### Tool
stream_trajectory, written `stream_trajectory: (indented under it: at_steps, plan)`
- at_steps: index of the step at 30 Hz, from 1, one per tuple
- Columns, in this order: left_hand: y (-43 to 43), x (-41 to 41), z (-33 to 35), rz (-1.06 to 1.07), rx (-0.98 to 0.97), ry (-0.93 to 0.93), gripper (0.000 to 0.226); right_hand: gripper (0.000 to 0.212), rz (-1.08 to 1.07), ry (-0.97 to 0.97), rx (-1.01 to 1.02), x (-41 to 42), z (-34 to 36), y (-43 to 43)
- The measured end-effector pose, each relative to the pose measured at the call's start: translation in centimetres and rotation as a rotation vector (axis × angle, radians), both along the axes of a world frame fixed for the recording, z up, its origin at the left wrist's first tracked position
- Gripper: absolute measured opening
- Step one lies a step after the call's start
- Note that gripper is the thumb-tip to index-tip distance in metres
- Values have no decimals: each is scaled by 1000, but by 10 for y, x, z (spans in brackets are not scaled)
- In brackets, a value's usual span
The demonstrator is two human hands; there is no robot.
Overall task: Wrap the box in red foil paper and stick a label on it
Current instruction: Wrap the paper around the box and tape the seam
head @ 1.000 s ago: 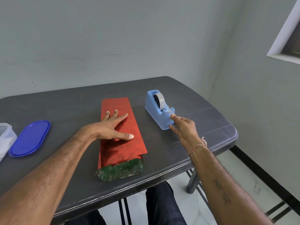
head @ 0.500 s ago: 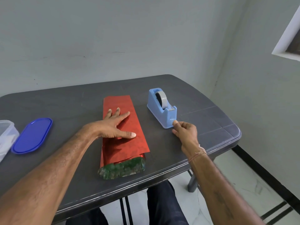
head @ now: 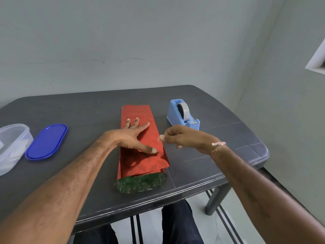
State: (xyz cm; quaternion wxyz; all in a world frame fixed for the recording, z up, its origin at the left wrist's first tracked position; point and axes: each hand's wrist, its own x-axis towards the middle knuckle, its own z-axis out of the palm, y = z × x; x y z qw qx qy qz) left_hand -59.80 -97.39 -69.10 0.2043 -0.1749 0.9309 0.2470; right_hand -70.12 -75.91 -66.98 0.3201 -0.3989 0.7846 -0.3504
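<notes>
A long box lies lengthwise on the dark table (head: 70,111) with red foil paper (head: 142,164) folded over it. Its green foil end (head: 140,183) sticks out toward me. My left hand (head: 130,138) lies flat on the foil with fingers spread, and its thumb presses the overlapping edge down. My right hand (head: 184,138) hovers just right of the foil with thumb and forefinger pinched together. They seem to hold a small clear piece of tape, which is barely visible. A blue tape dispenser (head: 177,115) stands behind my right hand.
A blue oval lid (head: 46,141) lies at the left next to a clear plastic container (head: 10,147). The table's front edge runs close under the box's green end. Its right corner is rounded. A grey wall stands behind the table.
My right hand has left the tape dispenser and moved left toward the foil with its fingers pinched. My left hand has kept pressing on the foil.
</notes>
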Motion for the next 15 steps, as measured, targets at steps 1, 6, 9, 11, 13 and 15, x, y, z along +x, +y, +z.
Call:
stream_trajectory:
  at_steps: [1, 6, 9, 11, 13, 15]
  plan:
    - [1, 0, 1, -2, -13, -10, 151, 35, 19, 29, 32, -2, -1, -4]
    - [3, 1, 4, 10, -24, -13, 145, 38, 51, 93, 116, -6, -8, -10]
    - [0, 1, 3, 7, -42, -19, 144, 40, 46, 105, 125, -3, -7, -12]
    - [0, 0, 3, 0, -56, -31, 145, 38, 45, 130, 141, -3, -6, -13]
    - [1, -1, 4, -8, -66, -51, 146, 37, 49, 154, 144, -2, -5, -13]
    - [3, -1, 6, -15, -70, -67, 146, 39, 41, 159, 135, -1, -5, -12]
